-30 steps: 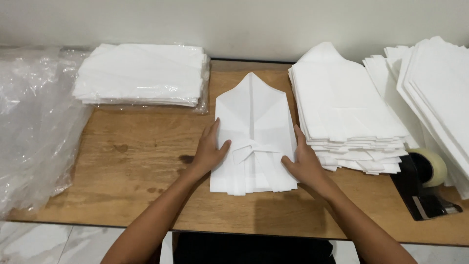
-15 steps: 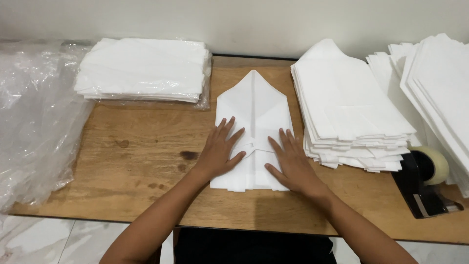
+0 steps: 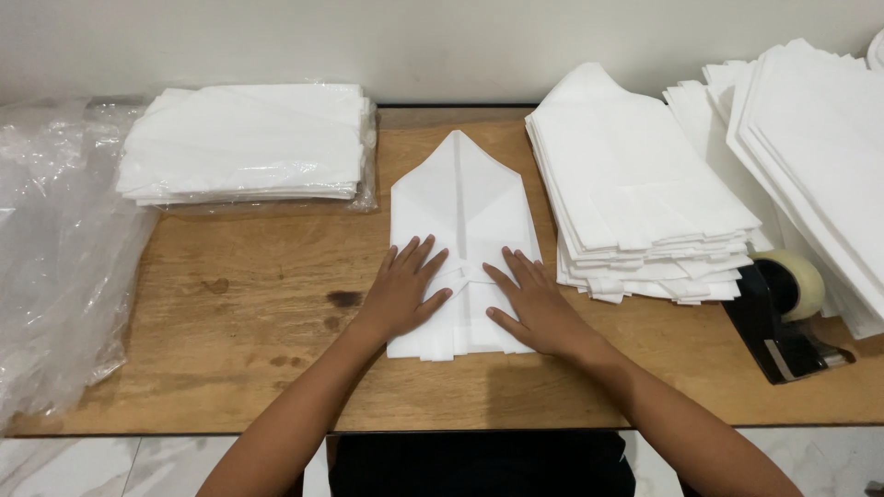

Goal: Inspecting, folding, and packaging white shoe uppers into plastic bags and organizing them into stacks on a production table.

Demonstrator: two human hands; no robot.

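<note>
On the wooden table [image 3: 239,304], at its middle, a white folded sheet [image 3: 460,198] with a pointed top is being pressed flat. Half a second ago the palms were only just landing on it; a second ago its lower flaps were being gripped at the sides. Now the folds are held down, which suggests the crease is being set. The left hand [image 3: 405,293] is laid open, fingers spread, on the lower left flap; the right hand [image 3: 534,304] is likewise open and flat on the lower right. Both forearms are angled inward. A stack of folded white sheets [image 3: 645,202] is seen just right, a tape dispenser [image 3: 783,317] beyond it.
</note>
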